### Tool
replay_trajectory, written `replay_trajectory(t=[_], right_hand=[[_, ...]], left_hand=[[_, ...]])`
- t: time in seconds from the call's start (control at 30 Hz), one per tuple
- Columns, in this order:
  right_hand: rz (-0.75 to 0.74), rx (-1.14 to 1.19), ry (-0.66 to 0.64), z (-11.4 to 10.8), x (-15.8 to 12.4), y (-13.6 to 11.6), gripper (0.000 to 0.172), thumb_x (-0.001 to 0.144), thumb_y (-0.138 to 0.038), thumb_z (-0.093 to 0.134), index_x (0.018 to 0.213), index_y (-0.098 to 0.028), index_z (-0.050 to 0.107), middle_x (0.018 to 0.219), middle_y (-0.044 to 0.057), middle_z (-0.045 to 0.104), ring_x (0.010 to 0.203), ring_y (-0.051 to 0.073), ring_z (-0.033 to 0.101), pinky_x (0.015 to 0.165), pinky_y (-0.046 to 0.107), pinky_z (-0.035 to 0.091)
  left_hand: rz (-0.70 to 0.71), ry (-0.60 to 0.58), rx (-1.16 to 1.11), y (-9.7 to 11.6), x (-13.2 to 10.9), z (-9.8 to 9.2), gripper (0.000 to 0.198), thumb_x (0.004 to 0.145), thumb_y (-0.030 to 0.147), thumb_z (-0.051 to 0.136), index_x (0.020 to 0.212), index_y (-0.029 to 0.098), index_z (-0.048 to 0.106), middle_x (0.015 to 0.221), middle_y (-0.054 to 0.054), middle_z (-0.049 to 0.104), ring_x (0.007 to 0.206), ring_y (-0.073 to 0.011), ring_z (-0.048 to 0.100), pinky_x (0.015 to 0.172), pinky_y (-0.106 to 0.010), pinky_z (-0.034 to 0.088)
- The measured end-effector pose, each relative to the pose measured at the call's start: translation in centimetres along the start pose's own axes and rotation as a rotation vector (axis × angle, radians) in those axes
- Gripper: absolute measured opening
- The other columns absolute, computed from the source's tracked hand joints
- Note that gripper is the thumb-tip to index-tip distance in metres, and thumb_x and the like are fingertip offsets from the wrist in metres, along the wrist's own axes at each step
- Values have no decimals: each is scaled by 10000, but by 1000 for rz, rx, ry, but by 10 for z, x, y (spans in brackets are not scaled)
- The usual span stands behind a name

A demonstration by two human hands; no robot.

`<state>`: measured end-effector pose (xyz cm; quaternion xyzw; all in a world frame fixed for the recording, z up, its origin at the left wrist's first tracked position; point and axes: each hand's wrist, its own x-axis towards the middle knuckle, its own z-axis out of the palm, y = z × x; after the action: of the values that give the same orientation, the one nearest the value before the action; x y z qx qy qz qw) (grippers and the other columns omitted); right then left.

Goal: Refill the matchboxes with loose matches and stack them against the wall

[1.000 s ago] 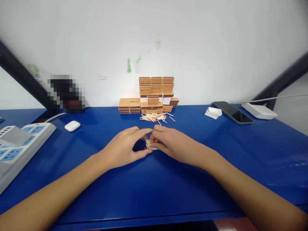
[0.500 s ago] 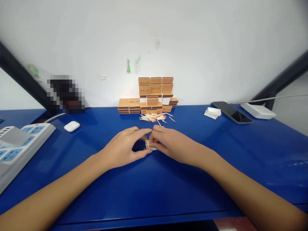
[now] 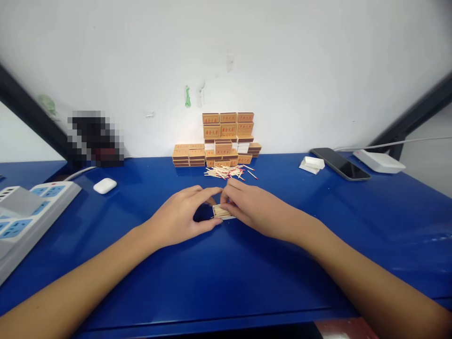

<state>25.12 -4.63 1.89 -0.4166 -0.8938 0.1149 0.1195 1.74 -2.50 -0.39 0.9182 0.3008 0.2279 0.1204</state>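
Observation:
A small white matchbox tray (image 3: pixel 229 218) with matchsticks (image 3: pixel 221 211) lying in it rests on the blue table. My left hand (image 3: pixel 187 212) grips the tray's left end, thumb at the near side and fingers at the far side. Over the tray's right part, my right hand (image 3: pixel 252 207) is closed with fingertips pinched together. Whatever is between those fingertips, if anything, is hidden. Just beyond the hands lies a loose pile of red-tipped matches (image 3: pixel 223 172). Behind it stand stacked matchboxes (image 3: pixel 228 129) against the wall.
At the left are a power strip (image 3: pixel 52 209) and a white earbud case (image 3: pixel 105 185). Toward the back right lie an open white box piece (image 3: pixel 312 165), a dark phone (image 3: pixel 339 164) and a white flat device (image 3: pixel 379 161) with a cable.
My right hand has shifted slightly right and up, uncovering more of the matchsticks in the tray. The left hand keeps its hold.

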Motion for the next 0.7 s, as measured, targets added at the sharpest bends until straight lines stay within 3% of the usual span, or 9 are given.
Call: replay_trajectory(t=[0.23,0.5,0.7], right_hand=[[-13,-47,-71,-2,1,-1,163,1070,-202,522,981,-153,649,1043,77,621,820,164,616,749,298,461],[-16,7,8,4,2,2,164,1056,-216,542,1001,-159,686,1025,64,601,823,163,600,738,302,439],[-29,103,71,-2,-2,4,154,1035,-186,546,991,-182,693,1000,50,610,819,155,590,744,298,445]], left_hand=[[-24,-6,12,-1,0,0,523,925,377,748,1396,234,571,1104,-48,752,1003,-246,694,891,-405,572],[-16,-5,-1,1,0,0,454,938,394,728,1346,243,600,1109,-49,739,1003,-238,697,907,-398,570],[-10,-11,-9,0,0,-2,507,915,361,743,1380,242,580,1111,-39,746,1020,-237,693,913,-403,570]])
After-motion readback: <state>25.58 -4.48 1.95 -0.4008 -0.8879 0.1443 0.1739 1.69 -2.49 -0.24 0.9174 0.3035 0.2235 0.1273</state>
